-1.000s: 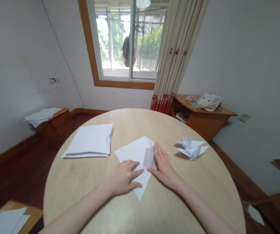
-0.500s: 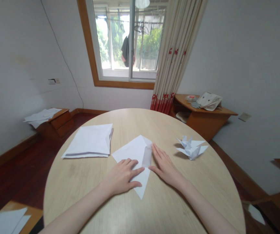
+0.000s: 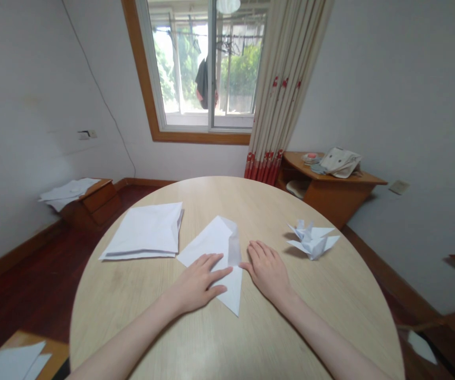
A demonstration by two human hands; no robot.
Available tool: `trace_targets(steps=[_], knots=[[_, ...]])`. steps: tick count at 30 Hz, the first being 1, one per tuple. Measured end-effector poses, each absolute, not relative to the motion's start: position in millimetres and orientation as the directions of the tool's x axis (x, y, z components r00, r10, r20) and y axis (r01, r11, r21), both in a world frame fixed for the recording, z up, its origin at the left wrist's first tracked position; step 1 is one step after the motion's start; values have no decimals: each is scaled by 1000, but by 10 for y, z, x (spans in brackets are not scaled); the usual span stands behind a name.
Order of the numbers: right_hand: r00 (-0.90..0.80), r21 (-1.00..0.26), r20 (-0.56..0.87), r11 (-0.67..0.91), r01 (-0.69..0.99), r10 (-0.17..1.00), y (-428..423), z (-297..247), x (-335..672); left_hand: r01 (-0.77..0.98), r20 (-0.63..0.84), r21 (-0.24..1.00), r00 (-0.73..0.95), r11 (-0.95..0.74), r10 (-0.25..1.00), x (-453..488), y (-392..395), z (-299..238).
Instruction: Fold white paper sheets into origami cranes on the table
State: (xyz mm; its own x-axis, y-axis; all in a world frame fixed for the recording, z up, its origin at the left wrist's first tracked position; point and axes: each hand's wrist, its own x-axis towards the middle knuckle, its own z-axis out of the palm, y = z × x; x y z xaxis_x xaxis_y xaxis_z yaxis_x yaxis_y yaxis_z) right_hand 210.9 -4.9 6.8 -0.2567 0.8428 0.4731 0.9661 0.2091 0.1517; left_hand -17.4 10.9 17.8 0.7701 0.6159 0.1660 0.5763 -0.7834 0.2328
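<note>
A partly folded sheet of white paper lies flat on the round wooden table, one flap along its right side looking greyer than the rest. Across its lower middle rests my left hand, fingers stretched out and pressing on the paper. My right hand lies flat on the tabletop just right of the sheet. Its thumb tip touches the paper's right edge, while the other fingers point away over bare wood. Part of the sheet is hidden under my left hand.
A stack of white paper lies at the table's left. Folded paper cranes stand at the right. Beyond the table are a low drawer cabinet with papers and a corner desk carrying a bag.
The paper has turned slightly, its lower tip swinging right and its top moving left. My right hand's fingers have come off the paper's right edge onto the table.
</note>
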Motion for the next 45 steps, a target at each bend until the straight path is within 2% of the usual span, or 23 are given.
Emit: trace_targets(steps=[4,9,15,24,29,45], knots=[[-235,179,434,172,969,870,-92,139,2051,581,169,236,765,-778,622,-179,121,199],[-308,175,405,258,950,861,-75,83,2083,600,148,247,753,-761,641,-179,125,184],[-375,86,271,366,927,886,-55,113,2114,605,123,260,752,-753,647,-184,120,174],[-375,-75,46,377,923,926,-106,312,2122,629,57,299,739,-718,671,-173,108,199],[-374,-156,10,371,916,928,-162,368,2123,631,53,294,739,-718,672,-173,110,188],[-431,-294,-56,398,869,901,-272,408,2086,630,42,312,739,-711,673,-159,94,242]])
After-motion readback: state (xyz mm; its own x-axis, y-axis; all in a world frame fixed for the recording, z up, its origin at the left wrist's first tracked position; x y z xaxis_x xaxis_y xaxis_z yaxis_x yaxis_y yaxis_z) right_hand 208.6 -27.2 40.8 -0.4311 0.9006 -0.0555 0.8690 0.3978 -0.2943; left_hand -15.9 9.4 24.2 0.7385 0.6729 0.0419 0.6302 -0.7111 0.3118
